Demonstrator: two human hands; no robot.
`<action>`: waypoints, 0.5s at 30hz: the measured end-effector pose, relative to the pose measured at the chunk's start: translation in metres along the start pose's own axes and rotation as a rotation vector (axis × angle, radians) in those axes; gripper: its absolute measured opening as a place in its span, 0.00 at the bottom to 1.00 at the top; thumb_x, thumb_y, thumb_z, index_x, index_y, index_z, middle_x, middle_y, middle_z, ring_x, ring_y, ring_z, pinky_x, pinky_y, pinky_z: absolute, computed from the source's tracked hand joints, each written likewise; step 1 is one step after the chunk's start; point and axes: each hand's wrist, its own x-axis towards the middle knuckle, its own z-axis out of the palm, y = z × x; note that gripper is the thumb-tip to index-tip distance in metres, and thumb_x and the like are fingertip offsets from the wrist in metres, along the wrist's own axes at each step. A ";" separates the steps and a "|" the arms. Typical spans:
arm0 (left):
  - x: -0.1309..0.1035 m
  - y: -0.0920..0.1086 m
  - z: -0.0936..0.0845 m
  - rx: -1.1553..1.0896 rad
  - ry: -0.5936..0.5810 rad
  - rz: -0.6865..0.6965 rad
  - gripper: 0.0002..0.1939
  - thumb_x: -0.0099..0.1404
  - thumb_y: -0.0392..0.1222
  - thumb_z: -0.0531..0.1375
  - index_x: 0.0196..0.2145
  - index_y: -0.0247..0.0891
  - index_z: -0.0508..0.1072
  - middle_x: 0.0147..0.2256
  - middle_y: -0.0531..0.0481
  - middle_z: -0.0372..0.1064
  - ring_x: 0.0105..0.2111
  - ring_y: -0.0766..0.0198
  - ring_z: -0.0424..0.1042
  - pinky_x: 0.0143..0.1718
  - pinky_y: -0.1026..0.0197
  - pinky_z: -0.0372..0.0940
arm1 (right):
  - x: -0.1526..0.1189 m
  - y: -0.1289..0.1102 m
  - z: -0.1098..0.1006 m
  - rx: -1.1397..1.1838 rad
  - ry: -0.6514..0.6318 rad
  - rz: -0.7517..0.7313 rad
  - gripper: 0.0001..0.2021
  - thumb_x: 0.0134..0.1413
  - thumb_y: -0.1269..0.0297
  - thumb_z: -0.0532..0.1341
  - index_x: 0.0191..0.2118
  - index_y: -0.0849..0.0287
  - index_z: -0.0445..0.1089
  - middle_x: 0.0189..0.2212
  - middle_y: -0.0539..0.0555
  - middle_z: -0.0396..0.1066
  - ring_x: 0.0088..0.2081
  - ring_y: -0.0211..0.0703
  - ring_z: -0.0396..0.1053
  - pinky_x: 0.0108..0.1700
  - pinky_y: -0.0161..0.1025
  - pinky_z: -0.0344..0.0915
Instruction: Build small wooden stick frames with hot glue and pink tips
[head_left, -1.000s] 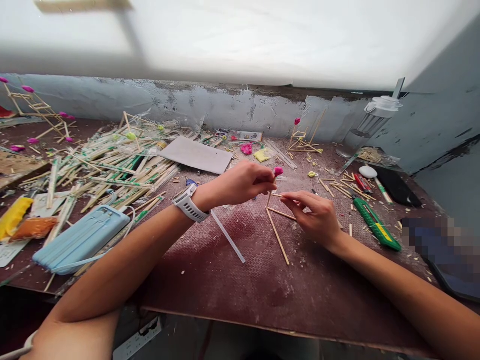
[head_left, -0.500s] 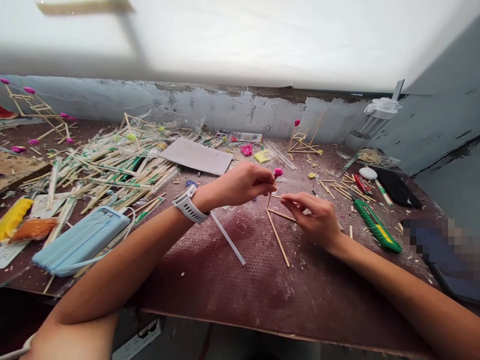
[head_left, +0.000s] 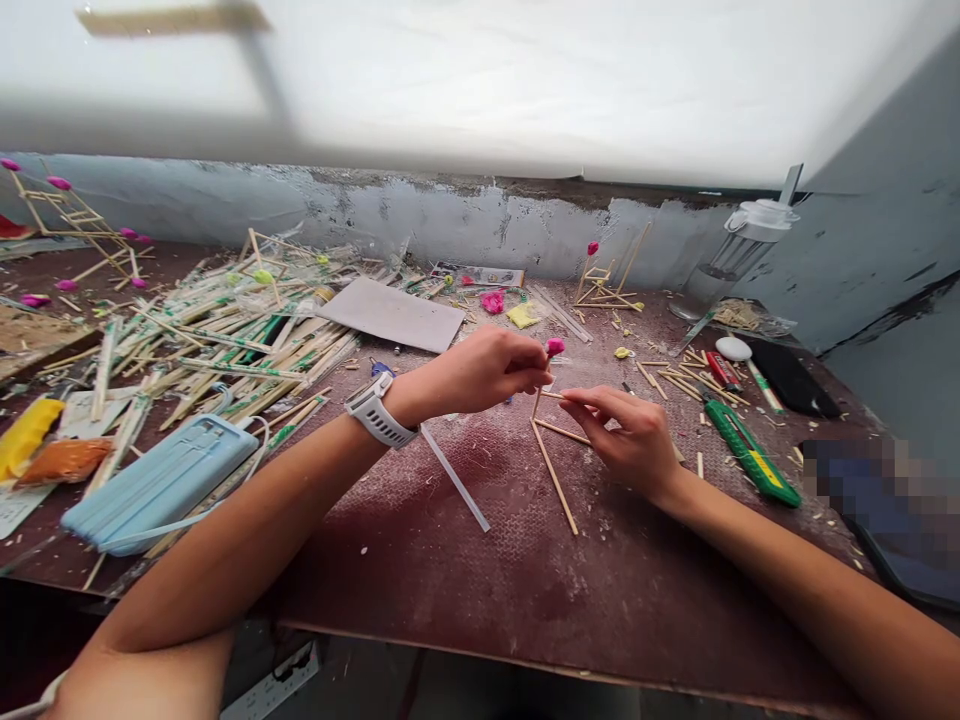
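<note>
My left hand [head_left: 504,368], with a white watch [head_left: 377,410] on its wrist, pinches an upright wooden stick near its top. A lump of pink clay [head_left: 555,346] caps that stick. Below, the upright meets other thin sticks at a joint on the table, one of them a stick [head_left: 556,480] slanting toward me. Between the fingertips of my right hand [head_left: 626,432] is a short wooden stick [head_left: 553,395], its far end against or very near the upright. Whether it is attached there I cannot tell. A clear plastic strip [head_left: 456,478] lies to the left of the joint.
A heap of wooden sticks [head_left: 225,345] and a light-blue power bank [head_left: 161,480] lie left. On the right are a green utility knife [head_left: 752,452], a phone [head_left: 885,520] and a clear bottle [head_left: 731,255]. Stick frames with clay stand behind, including one frame [head_left: 607,290] at back right.
Almost nothing differs. Both hands keep their hold on the sticks, and the whole view has shifted very slightly.
</note>
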 end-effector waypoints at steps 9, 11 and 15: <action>0.001 -0.003 0.001 0.008 0.008 0.033 0.13 0.72 0.41 0.61 0.31 0.34 0.78 0.25 0.51 0.72 0.24 0.70 0.63 0.28 0.62 0.58 | -0.002 0.002 0.000 0.013 -0.019 0.024 0.05 0.69 0.67 0.64 0.46 0.54 0.78 0.36 0.52 0.83 0.33 0.42 0.79 0.34 0.38 0.71; 0.001 -0.003 0.001 0.005 0.011 0.029 0.13 0.72 0.42 0.61 0.31 0.34 0.78 0.25 0.51 0.73 0.24 0.70 0.63 0.28 0.62 0.58 | -0.003 0.002 0.000 0.023 -0.024 0.031 0.05 0.69 0.67 0.64 0.46 0.54 0.79 0.37 0.52 0.83 0.33 0.42 0.79 0.35 0.38 0.71; 0.000 -0.001 0.000 -0.002 0.002 0.021 0.13 0.72 0.41 0.61 0.31 0.34 0.78 0.24 0.53 0.70 0.24 0.70 0.62 0.27 0.62 0.57 | -0.003 0.002 0.001 0.032 -0.016 0.038 0.05 0.69 0.67 0.64 0.46 0.54 0.79 0.37 0.52 0.83 0.33 0.42 0.79 0.35 0.38 0.71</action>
